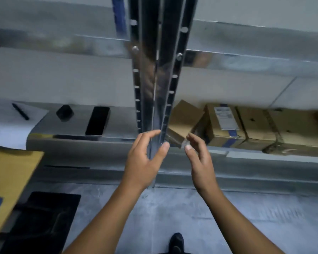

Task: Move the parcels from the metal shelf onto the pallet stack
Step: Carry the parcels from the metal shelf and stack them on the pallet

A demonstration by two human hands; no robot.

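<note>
Several brown cardboard parcels sit on the metal shelf (246, 154) right of its shiny upright post (154, 70). The nearest small parcel (184, 120) is tilted against the post. Beside it stands a taped parcel (226, 125) with a white label, then a larger box (275, 131). My left hand (145, 158) is raised in front of the post, fingers relaxed, holding nothing. My right hand (198, 158) hovers just before the small tilted parcel, fingers spread, touching nothing that I can see. A yellow-brown surface (9, 173) lies at the left edge; no pallet stack is visible.
On the left shelf bay lie a black phone (97, 121), a small black object (64, 112) and a pen (20, 111) on white paper. A black mat (44, 222) lies on the grey floor at lower left. My shoe (176, 242) shows at the bottom.
</note>
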